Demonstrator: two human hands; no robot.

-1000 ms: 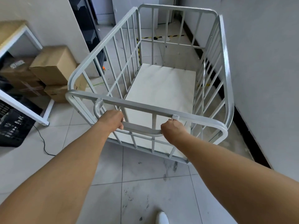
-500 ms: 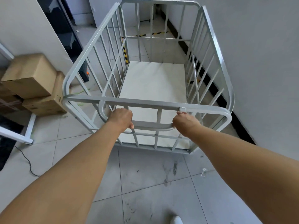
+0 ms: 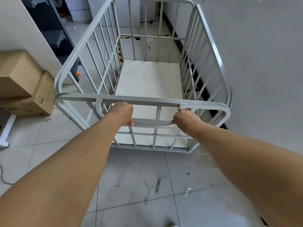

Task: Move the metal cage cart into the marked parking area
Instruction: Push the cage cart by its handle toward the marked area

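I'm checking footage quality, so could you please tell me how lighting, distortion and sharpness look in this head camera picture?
Head view: soft, even daylight, no harsh glare; wide-angle lens bows the cage cart rails outward and stretches both forearms; left hand and right hand on the handle bar look reasonably sharp; frame edges are softer.

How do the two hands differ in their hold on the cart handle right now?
The left hand grips the handle on its straight run, inward of the left bend; the right hand sits at the right bend itself. The left hand's thumb shows under the bar, while the right hand's fingertips reach up towards the top rail. Both are closed on the same handle, arms stretched out.
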